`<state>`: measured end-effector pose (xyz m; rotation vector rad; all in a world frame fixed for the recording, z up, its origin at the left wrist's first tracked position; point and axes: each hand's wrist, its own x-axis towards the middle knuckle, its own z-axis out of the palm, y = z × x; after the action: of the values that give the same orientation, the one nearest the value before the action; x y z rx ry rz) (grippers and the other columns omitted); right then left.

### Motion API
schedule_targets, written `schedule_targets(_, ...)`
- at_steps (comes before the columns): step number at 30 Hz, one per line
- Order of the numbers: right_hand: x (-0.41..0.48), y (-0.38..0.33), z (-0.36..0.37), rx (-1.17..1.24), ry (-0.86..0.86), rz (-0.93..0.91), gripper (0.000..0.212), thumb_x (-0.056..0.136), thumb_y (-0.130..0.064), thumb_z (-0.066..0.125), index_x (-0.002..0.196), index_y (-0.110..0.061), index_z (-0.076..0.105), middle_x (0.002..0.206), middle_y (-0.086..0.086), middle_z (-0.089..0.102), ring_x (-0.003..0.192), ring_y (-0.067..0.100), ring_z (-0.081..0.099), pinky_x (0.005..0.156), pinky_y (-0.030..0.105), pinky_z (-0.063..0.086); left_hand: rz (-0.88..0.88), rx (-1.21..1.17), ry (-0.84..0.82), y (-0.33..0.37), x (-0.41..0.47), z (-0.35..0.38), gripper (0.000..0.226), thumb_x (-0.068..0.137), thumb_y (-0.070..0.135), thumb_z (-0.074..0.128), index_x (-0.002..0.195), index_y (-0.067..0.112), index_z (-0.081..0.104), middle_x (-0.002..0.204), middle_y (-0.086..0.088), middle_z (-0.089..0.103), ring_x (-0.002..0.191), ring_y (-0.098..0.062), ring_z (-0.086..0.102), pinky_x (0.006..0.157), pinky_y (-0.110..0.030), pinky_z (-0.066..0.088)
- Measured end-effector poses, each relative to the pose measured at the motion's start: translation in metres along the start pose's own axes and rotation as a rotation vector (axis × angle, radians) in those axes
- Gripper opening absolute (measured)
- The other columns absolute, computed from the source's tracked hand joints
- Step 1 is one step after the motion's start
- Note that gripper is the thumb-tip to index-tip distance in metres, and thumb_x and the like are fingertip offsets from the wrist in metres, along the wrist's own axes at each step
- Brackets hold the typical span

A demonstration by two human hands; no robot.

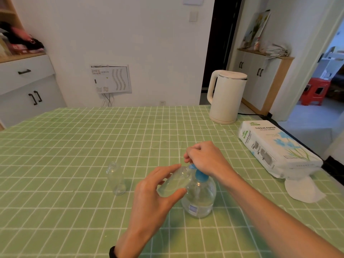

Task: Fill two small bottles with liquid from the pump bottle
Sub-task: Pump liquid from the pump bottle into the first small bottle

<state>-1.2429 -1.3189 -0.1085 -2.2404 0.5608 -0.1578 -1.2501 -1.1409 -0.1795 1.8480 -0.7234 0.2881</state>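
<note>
Left hand (pixel 154 192) pinches a small bottle (pixel 176 181), tilted with its mouth at the blue spout of the pump bottle (pixel 200 200). Right hand (pixel 206 159) curls over the pump head (pixel 200 175). Second bottle (pixel 116 178) stands upright on the surface (pixel 74 146), nearer the left hand.

Black wristband (pixel 112 252), poss. a watch.

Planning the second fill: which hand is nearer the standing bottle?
Left. Left hand: holding the other bottle, right of the standing bottle. Right hand: farther right, on the pump.

Small bottle (pixel 174 183) tilted at pump bottle (pixel 200 198)
</note>
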Motion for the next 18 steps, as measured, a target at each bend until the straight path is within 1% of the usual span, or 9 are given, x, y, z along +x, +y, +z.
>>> schedule_targets(2,0.0013,-0.0024,-0.0019,-0.021,0.010,-0.015,0.038,0.096,-0.026,0.057,0.106,0.004,0.078,0.098,0.019,0.082,0.077,0.034,0.070,0.095,0.058,0.060,0.006,-0.005,0.002,0.0025,0.0013,-0.0006,0.054,0.075,0.023,0.091,0.122,0.039,0.071,0.113,0.027,0.073,0.104,-0.005,0.069,0.085,-0.009,0.048)
schedule_targets(3,0.0015,-0.0034,-0.0024,-0.031,0.010,-0.020,0.039,0.096,-0.026,0.057,0.107,0.004,0.078,0.097,0.019,0.082,0.074,0.032,0.066,0.094,0.058,0.060,0.011,-0.008,0.005,0.0037,0.0020,-0.0008,0.053,0.075,0.027,0.089,0.122,0.040,0.071,0.113,0.027,0.072,0.104,-0.004,0.069,0.086,-0.009,0.048)
schedule_targets(4,0.0017,-0.0039,-0.0026,-0.033,0.007,-0.021,0.039,0.096,-0.026,0.056,0.107,0.004,0.078,0.101,0.020,0.082,0.078,0.036,0.070,0.095,0.059,0.060,0.014,-0.012,0.007,0.0047,0.0025,-0.0010,0.051,0.075,0.032,0.087,0.122,0.041,0.070,0.113,0.027,0.072,0.104,-0.003,0.069,0.086,-0.008,0.048)
schedule_targets(5,0.0018,-0.0038,-0.0024,-0.027,0.004,-0.019,0.039,0.097,-0.026,0.057,0.108,0.004,0.078,0.106,0.020,0.082,0.090,0.041,0.075,0.097,0.059,0.060,0.014,-0.017,0.009,0.0055,0.0027,-0.0011,0.051,0.074,0.036,0.084,0.122,0.041,0.070,0.113,0.027,0.072,0.104,-0.003,0.069,0.086,-0.008,0.047)
schedule_targets(6,0.0018,-0.0032,-0.0021,-0.017,0.002,-0.015,0.038,0.097,-0.025,0.057,0.108,0.005,0.078,0.110,0.021,0.081,0.102,0.043,0.076,0.099,0.060,0.061,0.012,-0.022,0.009,0.0058,0.0026,-0.0009,0.050,0.074,0.039,0.083,0.123,0.042,0.069,0.113,0.027,0.072,0.105,-0.003,0.069,0.086,-0.008,0.047)
schedule_targets(7,0.0020,-0.0025,-0.0018,-0.004,0.002,-0.010,0.037,0.097,-0.024,0.057,0.108,0.004,0.078,0.110,0.021,0.081,0.108,0.043,0.075,0.099,0.060,0.060,0.011,-0.024,0.010,0.0053,0.0025,-0.0006,0.051,0.074,0.038,0.084,0.123,0.042,0.069,0.113,0.027,0.072,0.105,-0.003,0.069,0.086,-0.008,0.048)
schedule_targets(11,0.0038,0.0017,0.0003,0.017,-0.003,0.007,0.032,0.095,-0.022,0.061,0.104,0.002,0.080,0.105,0.018,0.082,0.109,0.040,0.076,0.100,0.058,0.061,-0.007,-0.013,0.004,-0.0019,0.0018,0.0020,0.056,0.075,0.022,0.092,0.123,0.040,0.071,0.113,0.026,0.073,0.105,-0.006,0.069,0.085,-0.009,0.048)
schedule_targets(14,0.0025,0.0048,0.0026,0.020,-0.017,0.017,0.029,0.095,-0.021,0.062,0.097,-0.001,0.083,0.100,0.017,0.083,0.106,0.039,0.077,0.100,0.057,0.061,-0.016,-0.014,0.003,-0.0034,0.0001,0.0032,0.057,0.074,0.020,0.092,0.123,0.040,0.071,0.113,0.027,0.073,0.105,-0.005,0.069,0.086,-0.008,0.047)
schedule_targets(18,-0.0004,0.0047,0.0025,0.018,-0.019,0.015,0.033,0.097,-0.022,0.060,0.100,0.002,0.082,0.099,0.015,0.084,0.106,0.041,0.076,0.100,0.057,0.061,-0.022,-0.015,0.002,-0.0023,-0.0014,0.0033,0.056,0.075,0.020,0.092,0.124,0.039,0.071,0.114,0.026,0.073,0.106,-0.005,0.069,0.086,-0.009,0.048)
